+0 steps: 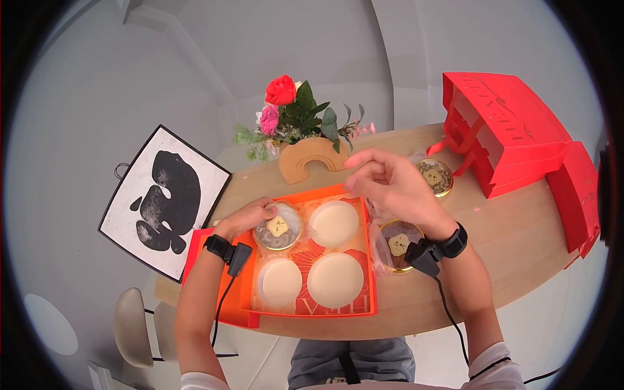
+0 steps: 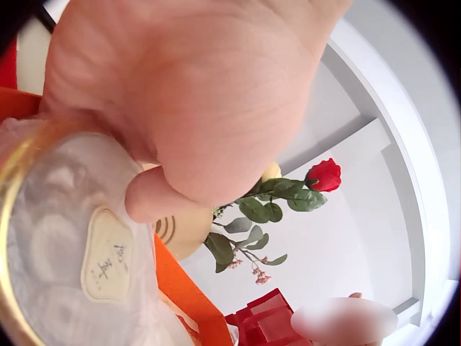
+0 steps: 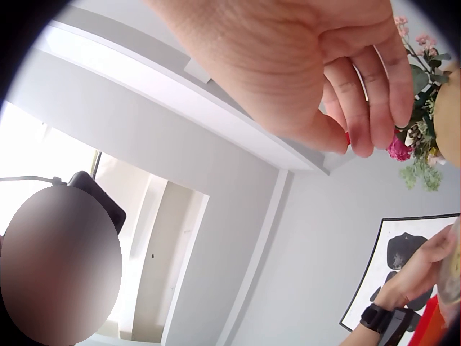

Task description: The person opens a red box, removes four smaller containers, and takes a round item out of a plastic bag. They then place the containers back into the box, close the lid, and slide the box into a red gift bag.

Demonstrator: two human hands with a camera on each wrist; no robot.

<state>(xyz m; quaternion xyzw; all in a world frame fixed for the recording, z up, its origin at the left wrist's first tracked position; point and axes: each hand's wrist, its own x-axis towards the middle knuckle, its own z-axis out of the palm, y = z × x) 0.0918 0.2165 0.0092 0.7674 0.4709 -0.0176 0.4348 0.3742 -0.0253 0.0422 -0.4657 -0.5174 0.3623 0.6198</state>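
My left hand (image 1: 250,218) grips a round clear canister (image 1: 277,226) at the back left of an orange gift box (image 1: 374,273). The thumb lies on its top, near a cream label. Pale ring-like pieces show through the canister (image 2: 57,238) in the left wrist view, and its rim is gold. Three round cream-coloured recesses show in the box, one of them a recess (image 1: 335,279) at the front right. My right hand (image 1: 396,185) is raised over the box's back right corner, fingers loosely bent, holding nothing.
Right of the box stand a gold-rimmed canister of dark pieces (image 1: 390,237) and another of small beige pieces (image 1: 434,177). A red gift bag (image 1: 520,130) lies at the far right. Behind are a flower vase (image 1: 296,162) and a framed black-and-white picture (image 1: 169,201).
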